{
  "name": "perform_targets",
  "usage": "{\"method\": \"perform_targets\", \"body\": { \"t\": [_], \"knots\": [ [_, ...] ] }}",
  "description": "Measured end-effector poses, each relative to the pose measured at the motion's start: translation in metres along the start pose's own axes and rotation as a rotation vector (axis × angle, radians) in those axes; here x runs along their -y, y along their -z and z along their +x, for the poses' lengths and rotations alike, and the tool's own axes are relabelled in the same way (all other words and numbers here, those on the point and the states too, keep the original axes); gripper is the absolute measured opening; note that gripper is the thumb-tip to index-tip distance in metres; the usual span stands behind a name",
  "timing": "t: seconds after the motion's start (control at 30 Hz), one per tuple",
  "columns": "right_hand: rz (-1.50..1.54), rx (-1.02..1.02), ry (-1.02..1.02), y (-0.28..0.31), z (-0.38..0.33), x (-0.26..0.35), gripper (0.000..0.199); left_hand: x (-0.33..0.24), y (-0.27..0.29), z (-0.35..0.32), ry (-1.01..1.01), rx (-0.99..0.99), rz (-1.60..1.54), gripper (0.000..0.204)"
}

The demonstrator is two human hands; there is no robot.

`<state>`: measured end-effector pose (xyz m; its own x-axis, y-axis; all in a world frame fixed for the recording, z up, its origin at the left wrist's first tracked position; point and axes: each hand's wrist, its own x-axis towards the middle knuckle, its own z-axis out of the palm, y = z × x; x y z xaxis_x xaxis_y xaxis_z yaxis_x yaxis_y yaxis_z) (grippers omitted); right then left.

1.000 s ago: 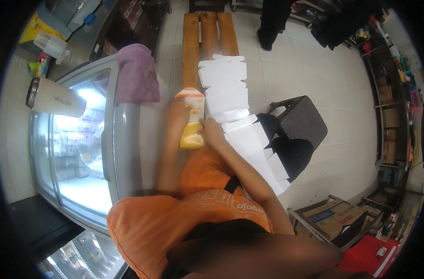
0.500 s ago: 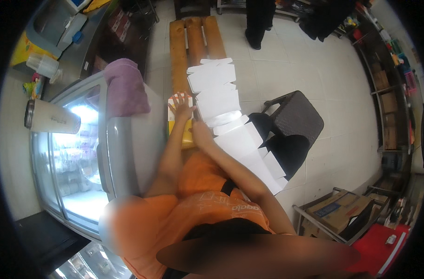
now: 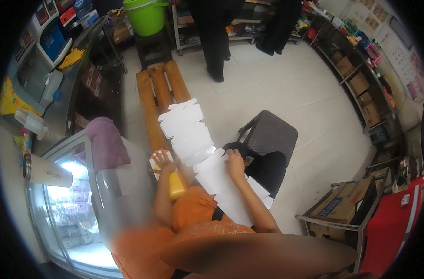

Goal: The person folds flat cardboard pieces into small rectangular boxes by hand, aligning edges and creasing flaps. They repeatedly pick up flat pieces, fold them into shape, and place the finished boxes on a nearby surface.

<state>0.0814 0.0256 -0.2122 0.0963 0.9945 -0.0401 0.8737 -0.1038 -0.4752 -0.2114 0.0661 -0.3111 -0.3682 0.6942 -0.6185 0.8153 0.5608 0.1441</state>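
My left hand [image 3: 164,162] lies with fingers spread on a small white, orange and yellow carton [image 3: 153,162], at the left edge of the wooden bench. A yellow piece [image 3: 176,186] shows beside its wrist, close to my orange clothing. My right hand [image 3: 235,163] has its fingers bent onto the upper right edge of a white flattened cardboard box [image 3: 214,174], thumb and fingers seemingly pinching it. Other white unfolded cardboard boxes [image 3: 191,142] lie overlapped farther along the wooden bench [image 3: 161,88].
A dark woven-top stool [image 3: 271,137] stands right of the cardboard, with black cloth [image 3: 272,169] beside it. At left is a glass-door freezer [image 3: 93,186] with a purple towel [image 3: 107,144]. Two people in black trousers [image 3: 212,37] stand beyond. Shelves [image 3: 356,79] line the right wall.
My right hand has left the spot by my left wrist and reached right onto the white cardboard. My left hand stays on the carton. The view has tilted, showing more of the far room.
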Motion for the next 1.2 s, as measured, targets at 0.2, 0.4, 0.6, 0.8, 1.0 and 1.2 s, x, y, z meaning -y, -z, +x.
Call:
{"method": "perform_targets", "body": {
  "t": [0.2,0.4,0.6,0.8,1.0,1.2],
  "knots": [
    [0.099,-0.164,0.045,0.021,-0.008,0.013,0.016,0.001,0.003,-0.002,-0.02,-0.17,-0.042,0.093],
    [-0.035,-0.632,0.321,0.042,-0.036,0.025,0.012,-0.002,0.036,-0.019,-0.108,-0.5,-0.092,0.059],
    [0.543,-0.209,0.177,0.091,-0.057,0.04,0.009,-0.055,0.113,-0.105,-0.903,-0.303,-0.507,0.045],
    [0.445,-0.28,0.155,0.163,-0.069,0.06,0.01,-0.117,0.135,-0.211,-1.26,0.566,-0.699,0.031],
    [0.349,-0.392,0.222,0.205,-0.078,0.064,0.014,-0.138,0.131,-0.257,-1.54,0.4,-0.783,0.023],
    [0.624,-0.45,0.312,0.21,-0.078,0.069,0.006,-0.146,0.116,-0.263,-1.581,0.057,-0.838,0.03]
  ]
}}
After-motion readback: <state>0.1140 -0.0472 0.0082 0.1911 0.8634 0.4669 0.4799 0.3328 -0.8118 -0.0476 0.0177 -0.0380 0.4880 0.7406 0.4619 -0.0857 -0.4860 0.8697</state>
